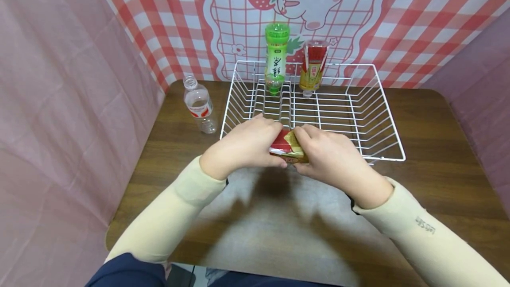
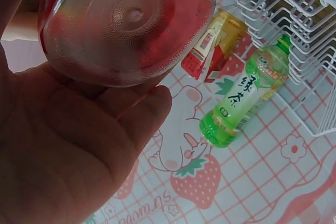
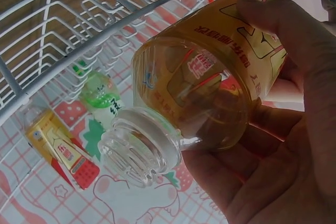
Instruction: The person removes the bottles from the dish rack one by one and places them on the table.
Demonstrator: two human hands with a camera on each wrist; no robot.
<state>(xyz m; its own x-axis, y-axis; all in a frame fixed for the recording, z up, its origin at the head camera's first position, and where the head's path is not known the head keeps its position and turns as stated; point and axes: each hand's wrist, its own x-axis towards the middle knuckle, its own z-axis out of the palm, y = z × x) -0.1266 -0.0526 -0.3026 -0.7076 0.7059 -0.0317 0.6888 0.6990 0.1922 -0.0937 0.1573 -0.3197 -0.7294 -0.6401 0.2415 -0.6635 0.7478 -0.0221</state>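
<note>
Both hands hold a clear plastic bottle [image 1: 286,144] with a red and gold label, sideways over the front edge of the white wire dish rack [image 1: 392,123]. My left hand [image 1: 245,145] grips it at the base end; the round bottom [image 2: 134,30] faces the left wrist camera. My right hand [image 1: 332,154] grips it toward the neck, thumb on the label. In the right wrist view the threaded mouth [image 3: 134,153] has no cap. Inside the rack, a green tea bottle [image 1: 276,59] and another red and gold bottle [image 1: 314,67] stand upside down at the back.
A clear bottle [image 1: 200,107] without a cap stands upright on the wooden table [image 1: 167,158], left of the rack. A red checked cloth [image 1: 159,25] hangs behind, and pink curtains [image 1: 59,101] hang at the sides.
</note>
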